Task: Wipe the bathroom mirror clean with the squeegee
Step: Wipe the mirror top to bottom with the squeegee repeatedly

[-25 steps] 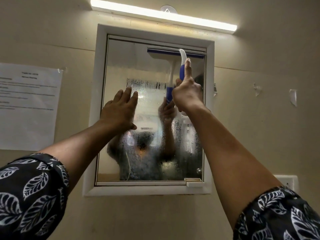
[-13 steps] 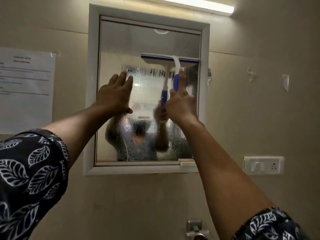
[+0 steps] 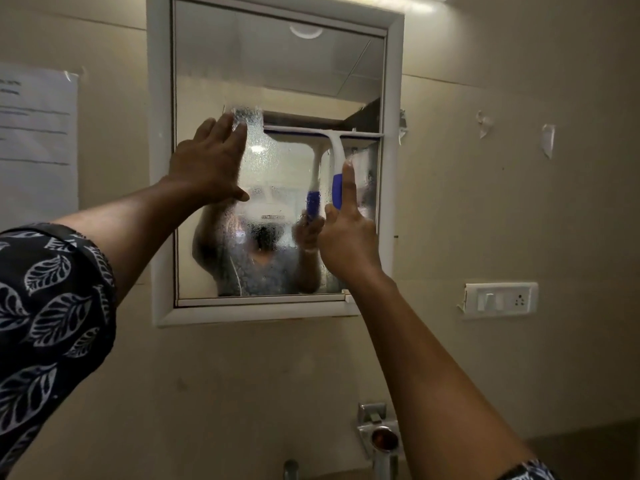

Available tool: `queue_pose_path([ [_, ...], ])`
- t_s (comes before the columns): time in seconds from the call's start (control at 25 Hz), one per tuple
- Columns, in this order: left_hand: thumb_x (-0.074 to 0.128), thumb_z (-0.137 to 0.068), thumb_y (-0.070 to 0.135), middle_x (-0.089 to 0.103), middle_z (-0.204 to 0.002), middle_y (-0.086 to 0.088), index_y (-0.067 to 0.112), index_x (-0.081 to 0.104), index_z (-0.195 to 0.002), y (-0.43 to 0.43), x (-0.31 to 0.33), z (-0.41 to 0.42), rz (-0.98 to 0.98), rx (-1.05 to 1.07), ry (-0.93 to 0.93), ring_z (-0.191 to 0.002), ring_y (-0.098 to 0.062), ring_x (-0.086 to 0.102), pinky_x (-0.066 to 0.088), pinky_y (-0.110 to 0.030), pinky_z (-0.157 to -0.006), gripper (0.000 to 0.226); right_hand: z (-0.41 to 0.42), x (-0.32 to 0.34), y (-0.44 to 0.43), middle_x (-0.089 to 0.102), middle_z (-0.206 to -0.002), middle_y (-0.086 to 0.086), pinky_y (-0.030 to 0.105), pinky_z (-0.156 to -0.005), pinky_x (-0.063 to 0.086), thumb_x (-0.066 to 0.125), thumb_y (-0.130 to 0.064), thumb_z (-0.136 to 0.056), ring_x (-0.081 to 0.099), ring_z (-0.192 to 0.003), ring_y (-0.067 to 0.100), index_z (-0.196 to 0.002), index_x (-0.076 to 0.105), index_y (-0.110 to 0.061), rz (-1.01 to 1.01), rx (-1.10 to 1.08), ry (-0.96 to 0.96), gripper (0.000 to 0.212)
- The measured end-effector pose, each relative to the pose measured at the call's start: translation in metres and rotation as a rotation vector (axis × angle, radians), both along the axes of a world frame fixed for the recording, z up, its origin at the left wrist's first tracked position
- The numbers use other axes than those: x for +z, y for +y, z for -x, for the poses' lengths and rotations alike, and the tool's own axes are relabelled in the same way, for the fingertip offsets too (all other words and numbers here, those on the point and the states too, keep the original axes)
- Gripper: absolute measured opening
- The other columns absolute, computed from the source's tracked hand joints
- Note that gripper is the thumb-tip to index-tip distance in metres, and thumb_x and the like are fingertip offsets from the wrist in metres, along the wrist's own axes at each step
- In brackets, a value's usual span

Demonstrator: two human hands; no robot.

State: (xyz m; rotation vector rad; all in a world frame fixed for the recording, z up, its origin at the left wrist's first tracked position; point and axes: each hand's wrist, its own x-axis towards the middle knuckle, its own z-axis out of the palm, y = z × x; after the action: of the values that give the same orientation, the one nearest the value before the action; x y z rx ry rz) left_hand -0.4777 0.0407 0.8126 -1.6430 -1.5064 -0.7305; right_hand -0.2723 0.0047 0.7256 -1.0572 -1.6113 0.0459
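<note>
sleeves: dark leaf-print left sleeve point(image 3: 52, 299) fills the low left corner; right sleeve point(image 3: 526, 472) mostly cut off by the bottom edge
arms: both bare and stretched up and forward to the wall
left hand point(image 3: 207, 164): flat on the glass at mid-left, fingers straight and close together, thumb out to the right
right hand point(image 3: 346, 237): curled round the blue grip, index finger straight up along the handle
squeegee point(image 3: 334, 150): blade level and against the glass, on the right half at about mid-height, right end at the frame's inner edge; handle points down, its bottom hidden in the palm
mirror point(image 3: 277, 64): glass clear above the blade, beaded with droplets below it; a wet patch sits by the left fingertips
frame point(image 3: 159, 168): white, top edge cut off
hard to read: reflection blurred by droplets; paper notice point(image 3: 34, 133) print illegible, left side cut off
wall: switch plate point(image 3: 500, 300) right of the mirror; metal tap fitting point(image 3: 379, 434) below, partly out of shot
</note>
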Motion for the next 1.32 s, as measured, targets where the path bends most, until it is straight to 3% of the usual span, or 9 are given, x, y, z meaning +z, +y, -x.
queue_pose_path([
  [0.28,0.083,-0.061,0.040,0.002,-0.159,-0.008,0.016,0.011,-0.149,-0.003,-0.001,-0.001,0.003,-0.017,-0.001,-0.145,-0.031,0.006,0.029,-0.055,-0.108,0.116,-0.004,-0.032,-0.007,0.047,-0.088,0.002,0.035,-0.071,0.051,0.039,-0.024,-0.098,0.045,-0.060,0.007,-0.144,-0.013,-0.042,0.010,-0.009,-0.005,0.072],
  [0.48,0.083,-0.062,0.039,0.001,-0.159,-0.008,0.017,0.010,-0.150,-0.004,0.000,-0.002,0.023,-0.022,-0.018,-0.145,-0.031,0.005,0.027,-0.054,-0.109,0.116,-0.003,-0.044,-0.009,0.047,-0.091,0.001,0.038,-0.077,0.053,0.042,-0.024,-0.097,0.052,-0.070,0.011,-0.143,-0.014,-0.044,0.030,-0.027,-0.011,0.075],
  [0.96,0.083,-0.064,0.036,0.001,-0.159,-0.008,0.016,0.010,-0.150,-0.006,-0.001,-0.003,0.022,-0.039,-0.028,-0.145,-0.030,0.005,0.027,-0.055,-0.109,0.115,-0.006,-0.062,-0.016,0.052,-0.092,0.003,0.030,-0.067,0.049,0.040,-0.028,-0.098,0.050,-0.065,0.007,-0.135,-0.021,-0.052,0.064,0.007,-0.004,0.075],
  [1.16,0.082,-0.064,0.036,0.000,-0.159,-0.007,0.016,0.009,-0.150,-0.007,-0.001,-0.003,0.027,-0.038,-0.037,-0.146,-0.030,0.003,0.027,-0.054,-0.110,0.115,-0.004,-0.074,-0.027,0.058,-0.103,0.011,0.035,-0.076,0.053,0.038,-0.027,-0.099,0.054,-0.072,0.011,-0.128,-0.023,-0.055,0.114,0.030,0.009,0.073],
  [1.32,0.082,-0.064,0.036,0.000,-0.159,-0.007,0.016,0.010,-0.150,-0.009,-0.001,-0.004,0.024,-0.035,-0.035,-0.146,-0.030,0.004,0.026,-0.054,-0.110,0.114,-0.007,-0.085,-0.034,0.050,-0.094,0.001,0.027,-0.069,0.045,0.036,-0.030,-0.099,0.046,-0.065,0.002,-0.132,-0.020,-0.053,0.139,0.037,-0.009,0.070],
])
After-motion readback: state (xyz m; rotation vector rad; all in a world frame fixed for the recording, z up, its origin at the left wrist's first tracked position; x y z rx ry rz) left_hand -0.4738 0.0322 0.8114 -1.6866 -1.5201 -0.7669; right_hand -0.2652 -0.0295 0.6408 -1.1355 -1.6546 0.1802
